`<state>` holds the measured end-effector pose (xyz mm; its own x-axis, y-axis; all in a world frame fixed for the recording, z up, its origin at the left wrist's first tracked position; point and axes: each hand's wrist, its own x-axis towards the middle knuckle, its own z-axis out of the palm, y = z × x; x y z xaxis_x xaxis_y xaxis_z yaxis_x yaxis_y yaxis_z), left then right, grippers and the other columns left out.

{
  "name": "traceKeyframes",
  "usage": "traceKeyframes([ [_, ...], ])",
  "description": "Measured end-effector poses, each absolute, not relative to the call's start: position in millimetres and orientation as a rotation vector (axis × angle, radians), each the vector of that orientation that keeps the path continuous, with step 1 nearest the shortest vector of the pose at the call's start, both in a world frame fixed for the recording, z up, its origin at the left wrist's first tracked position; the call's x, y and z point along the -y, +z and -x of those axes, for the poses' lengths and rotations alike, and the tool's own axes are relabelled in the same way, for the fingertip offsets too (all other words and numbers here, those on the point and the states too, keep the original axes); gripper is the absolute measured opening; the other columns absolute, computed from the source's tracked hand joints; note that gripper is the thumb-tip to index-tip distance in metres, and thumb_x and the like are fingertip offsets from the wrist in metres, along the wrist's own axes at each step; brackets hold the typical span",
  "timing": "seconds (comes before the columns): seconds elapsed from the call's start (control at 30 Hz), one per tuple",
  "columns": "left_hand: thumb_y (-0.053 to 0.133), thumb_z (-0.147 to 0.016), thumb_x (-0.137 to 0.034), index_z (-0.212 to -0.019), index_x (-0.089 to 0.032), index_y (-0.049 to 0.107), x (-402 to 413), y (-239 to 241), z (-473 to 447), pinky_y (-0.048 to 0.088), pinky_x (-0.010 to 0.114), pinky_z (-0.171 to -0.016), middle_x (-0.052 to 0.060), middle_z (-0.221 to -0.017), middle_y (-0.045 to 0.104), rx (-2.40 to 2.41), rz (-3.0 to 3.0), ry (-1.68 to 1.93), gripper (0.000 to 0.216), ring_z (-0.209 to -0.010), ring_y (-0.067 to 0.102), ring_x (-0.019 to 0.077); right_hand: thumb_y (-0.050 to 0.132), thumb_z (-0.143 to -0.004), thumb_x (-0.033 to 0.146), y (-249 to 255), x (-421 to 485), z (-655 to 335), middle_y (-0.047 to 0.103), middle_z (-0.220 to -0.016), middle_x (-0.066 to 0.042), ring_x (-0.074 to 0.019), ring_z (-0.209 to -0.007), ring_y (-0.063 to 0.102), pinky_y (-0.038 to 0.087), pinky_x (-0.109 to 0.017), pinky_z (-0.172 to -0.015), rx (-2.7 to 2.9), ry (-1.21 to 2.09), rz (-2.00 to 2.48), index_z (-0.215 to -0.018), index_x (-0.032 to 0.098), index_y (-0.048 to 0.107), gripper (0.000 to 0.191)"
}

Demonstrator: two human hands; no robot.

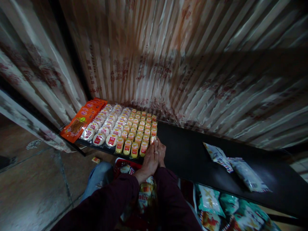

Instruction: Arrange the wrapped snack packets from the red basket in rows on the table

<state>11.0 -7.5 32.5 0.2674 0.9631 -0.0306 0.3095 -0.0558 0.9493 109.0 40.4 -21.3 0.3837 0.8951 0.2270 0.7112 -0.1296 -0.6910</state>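
Observation:
My left hand (149, 159) and my right hand (162, 152) meet side by side at the front right corner of the yellow rows. The fingers of both are closed around a small yellow wrapped cake (153, 139), whose top shows above the fingertips; its lower part is hidden. Several matching yellow wrapped cakes (134, 149) stand upright in neat rows beside my left hand. Left of those, round white wrapped cakes (112, 140) lie in clear film, overlapping in rows. Flat orange snack packets (79, 123) overlap at the shelf's left end.
The black shelf (183, 150) carries two pale snack bags (249, 175) on its right. Below are a red basket (117, 163) with packets and several green-and-white bags (209, 199). One yellow packet (95, 159) lies on the floor. A pleated printed curtain (154, 64) hangs behind.

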Motion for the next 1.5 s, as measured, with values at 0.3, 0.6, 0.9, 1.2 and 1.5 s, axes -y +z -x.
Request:
traceKeyframes([
  [0.3, 0.032, -0.094, -0.029, -0.144, -0.010, 0.042, 5, 33, -14, 0.022, 0.040, -0.123, 0.015, -0.153, 0.040, -1.227, -1.555, 0.847, 0.055, -0.144, 0.032, 0.0232, 0.027, -0.093, 0.039, -25, -43, -110, 0.069, -0.114, -0.018, -0.0259, -0.113, 0.059, 0.040, -0.039, -0.097, 1.383, 0.331, 1.870, -0.117, 0.013, 0.064, 0.051],
  [0.6, 0.032, -0.093, -0.029, -0.143, -0.013, 0.044, 7, 41, -11, 0.018, 0.043, -0.124, 0.014, -0.151, 0.042, -1.211, -1.603, 0.863, 0.053, -0.145, 0.030, 0.0224, 0.027, -0.094, 0.045, -23, -36, -109, 0.067, -0.118, -0.016, -0.0225, -0.117, 0.056, 0.039, -0.037, -0.101, 1.418, 0.345, 1.854, -0.120, 0.012, 0.062, 0.054],
  [0.9, 0.032, -0.094, -0.032, -0.145, -0.007, 0.040, 21, 19, -10, 0.022, 0.045, -0.122, 0.018, -0.153, 0.037, -1.251, -1.665, 0.825, 0.057, -0.145, 0.030, 0.0249, 0.024, -0.090, 0.052, -31, -15, -105, 0.065, -0.120, -0.020, -0.0264, -0.114, 0.057, 0.040, -0.044, -0.103, 1.242, 0.293, 1.885, -0.118, 0.010, 0.061, 0.063],
  [1.2, 0.027, -0.096, -0.032, -0.140, -0.015, 0.048, 73, 9, 17, 0.029, 0.046, -0.120, 0.012, -0.146, 0.049, -1.133, -1.811, 0.789, 0.051, -0.140, 0.038, 0.0226, 0.037, -0.087, 0.049, -37, 51, -81, 0.068, -0.110, -0.014, -0.0226, -0.099, 0.063, 0.049, -0.040, -0.093, 1.006, 0.468, 1.696, -0.113, 0.014, 0.062, 0.051],
  [1.5, 0.028, -0.096, -0.027, -0.128, -0.013, 0.056, 114, -25, 58, 0.032, 0.044, -0.118, 0.016, -0.137, 0.057, -1.027, -1.993, 0.562, 0.045, -0.136, 0.044, 0.0210, 0.038, -0.079, 0.036, -73, 119, -55, 0.070, -0.101, -0.012, -0.0254, -0.099, 0.062, 0.048, -0.044, -0.093, 1.160, 0.508, 1.797, -0.099, 0.017, 0.068, 0.041],
])
